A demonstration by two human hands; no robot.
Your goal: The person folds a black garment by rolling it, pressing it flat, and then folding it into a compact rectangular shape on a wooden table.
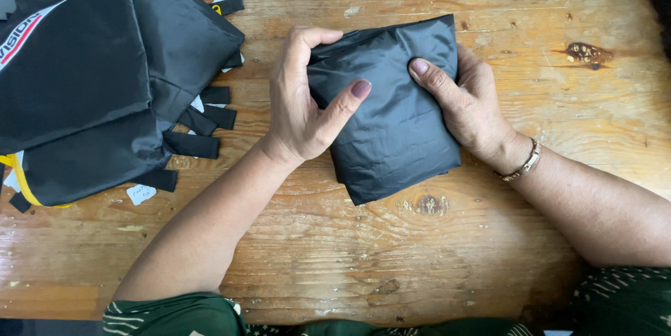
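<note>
Bundle (391, 119) of folded black fabric lies at the centre of the frame on the wooden table (349, 252), its long axis running from upper right to lower left with a slight tilt, the lower corner pointing toward the person. It sits directly between both hands, touching each, so neither is nearer. At the near edge of the frame, green patterned sleeves show, and both forearms rise from there toward the middle. The left hand (300, 98) is clamped on the bundle's left edge: its fingers curl over the upper left corner and the thumb presses flat across the front face. The right hand (465, 102), with a bracelet (528, 161) at the wrist, grips the right edge, thumb laid on top and fingers wrapped behind, out of sight. Both hands are thus closed on the fabric, not spread open. Farther off, in the upper left of the frame, a pile (91, 77) of similar black fabric pieces with black straps, yellow trim and small white tags rests well apart from the bundle.
</note>
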